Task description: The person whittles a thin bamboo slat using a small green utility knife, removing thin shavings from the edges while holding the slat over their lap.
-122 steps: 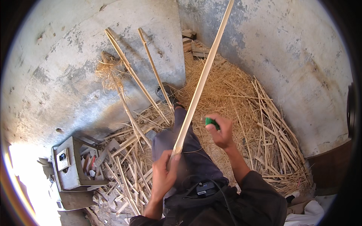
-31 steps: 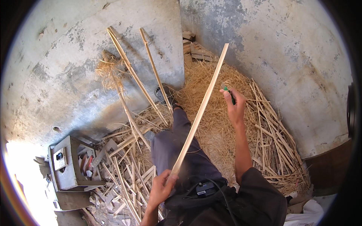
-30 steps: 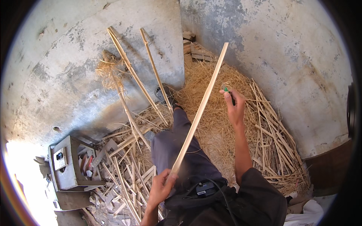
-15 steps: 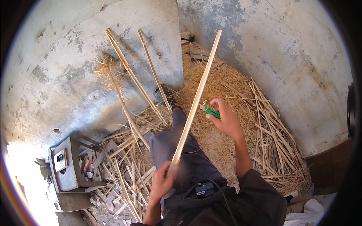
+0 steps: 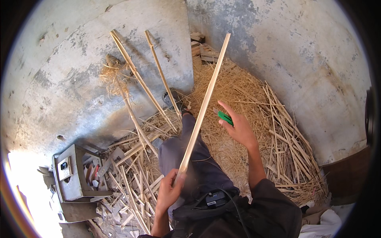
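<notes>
My left hand [image 5: 170, 191] is closed around the lower end of a long, pale split-bamboo strip [image 5: 204, 102]. The strip slants up and to the right, past my leg and toward the far corner. To its right, my right hand [image 5: 239, 127] grips a green utility knife [image 5: 225, 118], with the index finger stretched out and the short blade pointing up and left. A gap separates the blade from the strip. The strip's end inside my left fist is hidden.
Several bamboo poles [image 5: 143, 80] lean on the left wall. Shavings [image 5: 234, 89] cover the floor ahead, with piled strips [image 5: 291, 146] at right and more loose strips [image 5: 133, 190] at left. A boxy wooden stand [image 5: 73, 190] holding odds and ends stands at far left.
The strip's far end has shifted slightly left. My right hand has moved a little right and down, away from the strip, and a curled shaving has come off near the blade.
</notes>
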A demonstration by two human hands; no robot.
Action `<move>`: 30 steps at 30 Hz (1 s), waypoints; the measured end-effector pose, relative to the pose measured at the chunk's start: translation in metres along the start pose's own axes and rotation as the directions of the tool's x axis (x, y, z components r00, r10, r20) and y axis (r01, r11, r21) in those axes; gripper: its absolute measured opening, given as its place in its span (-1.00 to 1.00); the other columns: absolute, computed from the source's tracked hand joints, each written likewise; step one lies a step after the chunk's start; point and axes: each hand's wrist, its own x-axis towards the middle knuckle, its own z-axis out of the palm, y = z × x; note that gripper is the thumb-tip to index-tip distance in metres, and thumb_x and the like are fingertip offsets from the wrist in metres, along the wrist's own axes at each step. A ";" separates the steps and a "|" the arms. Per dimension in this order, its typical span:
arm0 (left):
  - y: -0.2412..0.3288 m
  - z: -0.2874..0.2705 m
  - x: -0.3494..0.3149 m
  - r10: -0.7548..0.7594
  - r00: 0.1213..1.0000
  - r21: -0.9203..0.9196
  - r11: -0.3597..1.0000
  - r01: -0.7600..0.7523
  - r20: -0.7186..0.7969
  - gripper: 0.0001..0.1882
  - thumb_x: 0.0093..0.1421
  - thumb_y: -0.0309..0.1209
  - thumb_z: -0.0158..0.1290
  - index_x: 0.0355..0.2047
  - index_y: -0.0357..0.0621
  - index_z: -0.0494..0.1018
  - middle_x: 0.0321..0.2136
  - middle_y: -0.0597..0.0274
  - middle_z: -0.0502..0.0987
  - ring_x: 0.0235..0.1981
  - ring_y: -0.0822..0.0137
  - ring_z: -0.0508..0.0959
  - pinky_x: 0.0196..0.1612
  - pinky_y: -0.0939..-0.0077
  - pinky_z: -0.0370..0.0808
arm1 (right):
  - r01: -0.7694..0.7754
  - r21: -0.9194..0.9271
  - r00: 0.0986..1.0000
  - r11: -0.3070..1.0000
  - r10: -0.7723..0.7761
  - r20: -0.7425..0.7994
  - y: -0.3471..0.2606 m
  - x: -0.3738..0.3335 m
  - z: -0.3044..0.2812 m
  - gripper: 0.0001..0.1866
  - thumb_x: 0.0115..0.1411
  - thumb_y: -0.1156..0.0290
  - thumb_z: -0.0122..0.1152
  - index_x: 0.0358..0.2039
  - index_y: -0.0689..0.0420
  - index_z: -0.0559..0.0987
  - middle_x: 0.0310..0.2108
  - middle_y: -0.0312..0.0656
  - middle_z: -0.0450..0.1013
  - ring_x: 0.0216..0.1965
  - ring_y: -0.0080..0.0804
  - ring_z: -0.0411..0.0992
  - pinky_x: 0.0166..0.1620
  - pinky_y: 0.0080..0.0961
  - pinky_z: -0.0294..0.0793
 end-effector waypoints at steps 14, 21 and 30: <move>0.015 0.006 0.003 -0.003 1.000 -0.028 1.000 0.003 -0.001 -0.81 0.52 -0.35 0.08 -0.11 -0.24 0.55 -0.55 0.52 0.40 -0.51 0.67 0.30 -0.45 0.62 0.23 | 0.387 0.334 0.918 0.859 -0.324 -0.230 -0.020 -0.014 0.019 -0.63 0.36 0.07 0.38 -0.16 0.16 0.66 -0.46 -0.18 0.57 -0.51 -0.42 0.54 -0.45 -0.45 0.46; 0.035 0.017 0.013 0.197 0.975 0.100 0.977 -0.187 -0.101 -0.81 0.50 -0.37 0.09 -0.14 -0.27 0.56 -0.58 0.41 0.45 -0.51 0.63 0.32 -0.45 0.56 0.27 | 0.551 0.235 0.835 0.801 -0.525 -0.167 -0.045 -0.030 0.046 -0.65 0.27 0.06 0.48 -0.23 0.10 0.69 -0.47 -0.21 0.60 -0.52 -0.29 0.60 -0.45 -0.40 0.51; 0.061 0.028 0.019 0.348 0.914 0.279 0.917 -0.285 -0.209 -0.85 0.47 -0.40 0.12 -0.21 -0.24 0.54 -0.62 0.37 0.46 -0.57 0.59 0.40 -0.49 0.55 0.30 | 0.622 0.117 0.775 0.774 -0.586 -0.238 -0.051 -0.038 0.052 -0.61 0.22 -0.01 0.49 -0.26 0.08 0.70 -0.49 -0.29 0.59 -0.53 -0.29 0.60 -0.49 -0.38 0.51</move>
